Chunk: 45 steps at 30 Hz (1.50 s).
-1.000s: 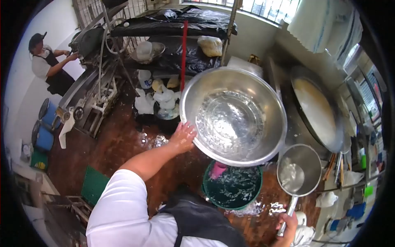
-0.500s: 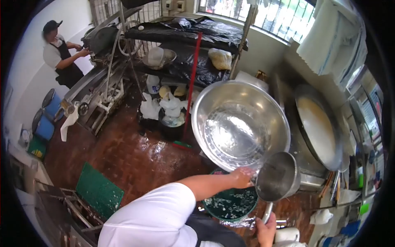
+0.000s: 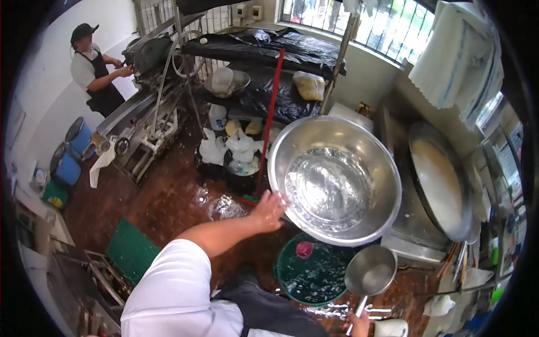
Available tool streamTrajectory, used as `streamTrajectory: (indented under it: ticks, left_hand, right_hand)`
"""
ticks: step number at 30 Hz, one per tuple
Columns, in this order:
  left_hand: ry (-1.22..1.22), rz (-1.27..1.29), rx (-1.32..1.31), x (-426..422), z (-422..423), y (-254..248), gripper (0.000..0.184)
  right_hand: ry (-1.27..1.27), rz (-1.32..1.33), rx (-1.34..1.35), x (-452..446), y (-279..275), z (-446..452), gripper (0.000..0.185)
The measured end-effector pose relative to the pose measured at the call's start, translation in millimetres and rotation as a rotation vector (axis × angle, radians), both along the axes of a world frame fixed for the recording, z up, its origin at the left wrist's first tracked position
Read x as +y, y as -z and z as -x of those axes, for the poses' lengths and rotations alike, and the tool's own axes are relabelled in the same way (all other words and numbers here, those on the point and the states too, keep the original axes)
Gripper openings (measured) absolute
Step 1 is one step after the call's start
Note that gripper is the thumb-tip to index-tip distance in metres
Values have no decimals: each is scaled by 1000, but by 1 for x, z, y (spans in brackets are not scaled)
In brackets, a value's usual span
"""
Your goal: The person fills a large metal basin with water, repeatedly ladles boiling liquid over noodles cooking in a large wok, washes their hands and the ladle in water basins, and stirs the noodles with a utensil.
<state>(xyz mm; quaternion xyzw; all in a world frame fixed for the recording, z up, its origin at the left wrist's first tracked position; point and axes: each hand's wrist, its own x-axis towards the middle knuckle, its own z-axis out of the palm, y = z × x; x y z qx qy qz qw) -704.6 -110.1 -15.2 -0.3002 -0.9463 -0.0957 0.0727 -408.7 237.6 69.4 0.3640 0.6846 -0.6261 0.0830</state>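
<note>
A large steel bowl (image 3: pixel 389 185) stands in front of me, its bottom shiny; whether water lies in it I cannot tell. At the bowl's lower left rim is my left hand (image 3: pixel 268 212), wet, with fingers stretched out; contact with the rim is unclear. My right hand (image 3: pixel 359 324), low in the view, is closed round the handle of a metal saucepan (image 3: pixel 370 271). The saucepan hangs below the bowl, beside a round green tub (image 3: pixel 277 275) of murky liquid. A pink round item (image 3: pixel 304 249) shows in the tub.
At right sits a wide pan (image 3: pixel 415 168) of pale liquid. A red pole (image 3: pixel 273 115) stands before black-covered shelves (image 3: pixel 264 50). White bags (image 3: pixel 242 147) lie beneath. Another person (image 3: pixel 96 73) works at a machine (image 3: pixel 147 59) far left. The brick floor (image 3: pixel 168 196) looks wet.
My left hand has moved from the bowl's bottom edge to its left side, fingers extended. The saucepan has dropped lower, away from the bowl, uncovering more of the green tub and the pink item.
</note>
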Motion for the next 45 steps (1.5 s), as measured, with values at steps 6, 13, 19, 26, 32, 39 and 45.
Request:
streamTrajectory:
  ticks: [6,13,19,26,32,39,45]
  left_hand:
    - [240,-226,-114,72,-25,22,41]
    - [93,-90,-108,43,-25,0,52]
    - [-53,-119,-124,28,-56,-23,78]
    - [-172,-151,191,-17,-42,-123,84]
    - [-208,2,150,-31,-71,-205,91]
    - [-132,9,38,-32,-90,-231,92]
    - [-239,62,191,-27,14,-209,95]
  right_hand:
    - [130,196,-326,-1,63,-15,9]
    - [-11,263,-103,-12,98,-21,12]
    - [-348,74,-104,-24,77,-30,41]
    - [-408,-43,-44,0,110,-38,24]
    - [-238,196,-322,27,171,-25,24]
    - [-178,277,-440,57,235,-21,24]
    - [-119,253,-510,59,247,-43,27]
